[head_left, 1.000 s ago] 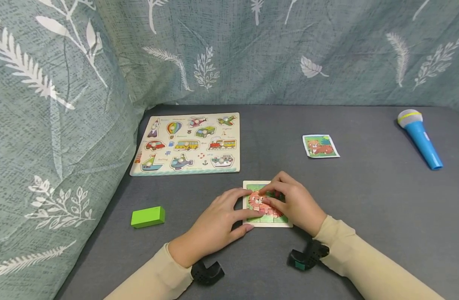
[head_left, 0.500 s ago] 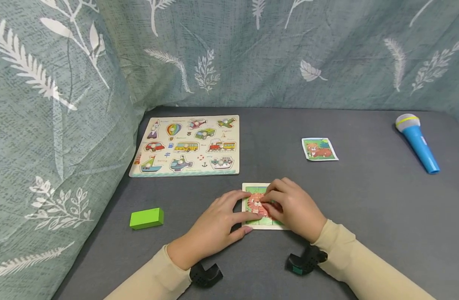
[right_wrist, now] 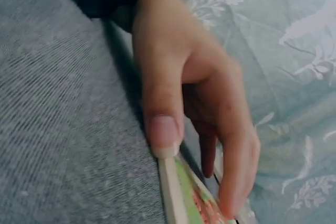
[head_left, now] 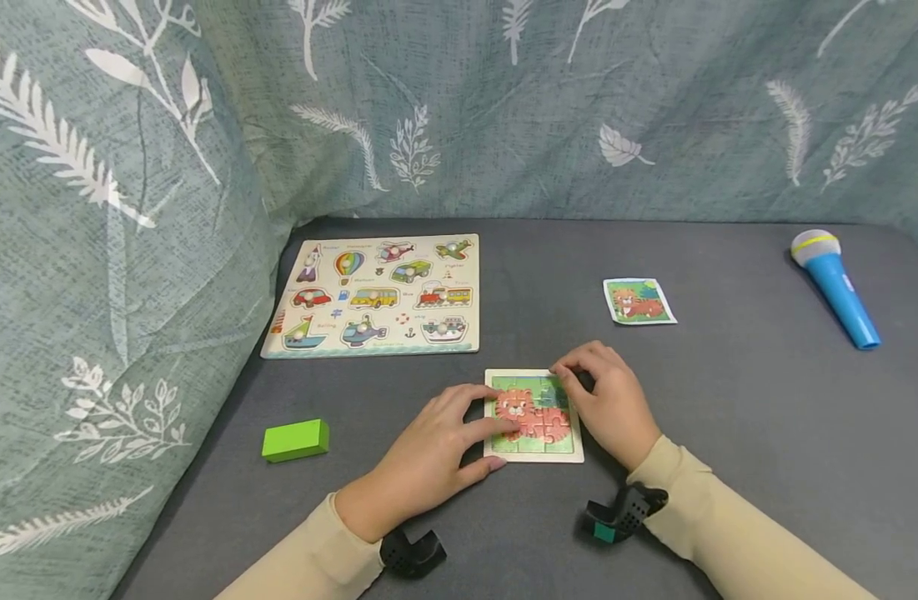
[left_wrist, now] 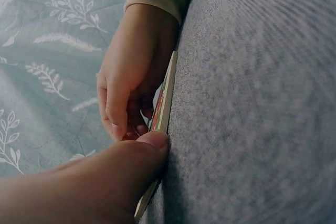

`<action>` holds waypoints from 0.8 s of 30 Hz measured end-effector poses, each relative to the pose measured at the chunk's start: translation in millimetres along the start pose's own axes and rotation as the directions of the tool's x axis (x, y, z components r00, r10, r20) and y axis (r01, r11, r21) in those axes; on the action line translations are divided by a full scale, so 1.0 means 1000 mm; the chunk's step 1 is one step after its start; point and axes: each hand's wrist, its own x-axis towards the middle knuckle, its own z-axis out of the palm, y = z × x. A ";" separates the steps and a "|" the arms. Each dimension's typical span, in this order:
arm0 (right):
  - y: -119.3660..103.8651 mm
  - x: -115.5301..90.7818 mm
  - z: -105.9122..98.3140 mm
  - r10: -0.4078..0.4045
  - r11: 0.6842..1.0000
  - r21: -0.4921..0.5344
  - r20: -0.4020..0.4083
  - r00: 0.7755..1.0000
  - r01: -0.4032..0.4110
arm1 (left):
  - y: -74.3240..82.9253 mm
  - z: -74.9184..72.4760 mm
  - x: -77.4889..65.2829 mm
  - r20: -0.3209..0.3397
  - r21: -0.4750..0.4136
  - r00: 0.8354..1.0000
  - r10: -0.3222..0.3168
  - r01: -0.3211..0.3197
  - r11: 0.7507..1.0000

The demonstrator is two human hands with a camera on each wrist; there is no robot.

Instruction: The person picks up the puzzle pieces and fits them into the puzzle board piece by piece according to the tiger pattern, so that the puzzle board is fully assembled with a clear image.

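Note:
A square jigsaw puzzle (head_left: 552,425) with a pale frame and a red tiger picture on green lies flat on the table. My left hand (head_left: 447,433) rests on its left side, fingers stretched onto the picture. In the right wrist view the left thumb (right_wrist: 163,132) touches the pale front edge. My right hand (head_left: 612,400) is at the puzzle's upper right corner. Its thumb and index tips come together at the top edge; whether they pinch something there is hidden. Seen from the left wrist, the right hand's (left_wrist: 134,72) fingers bend down close to the puzzle.
A peg puzzle board (head_left: 372,296) with vehicle pictures lies at the back left. A green block (head_left: 295,441) sits left of my left hand. Farther back are a small tiger picture card (head_left: 639,301) and, at the right, a blue toy microphone (head_left: 836,287). A patterned curtain (head_left: 459,108) hangs behind.
My right hand has gone from the middle of the tiger picture to the puzzle's upper right corner, uncovering more of the picture. The left hand has stayed on the left side.

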 end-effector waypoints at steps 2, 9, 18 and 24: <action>0.000 0.001 0.002 0.000 1.000 -0.015 0.031 1.000 0.000 | -0.001 0.001 -0.001 0.003 -0.007 0.999 -0.035 0.035 0.999; -0.002 0.003 0.011 -0.035 0.999 -0.011 0.056 0.998 0.036 | -0.002 0.000 -0.010 0.039 -0.056 0.988 -0.150 0.152 0.987; -0.005 0.005 0.017 -0.067 0.998 -0.007 0.077 0.995 0.068 | -0.003 -0.001 -0.015 0.048 -0.064 0.984 -0.172 0.175 0.983; -0.002 0.007 0.019 -0.136 0.983 -0.098 0.162 0.977 0.153 | -0.009 0.002 -0.011 0.033 -0.063 0.987 -0.158 0.160 0.985</action>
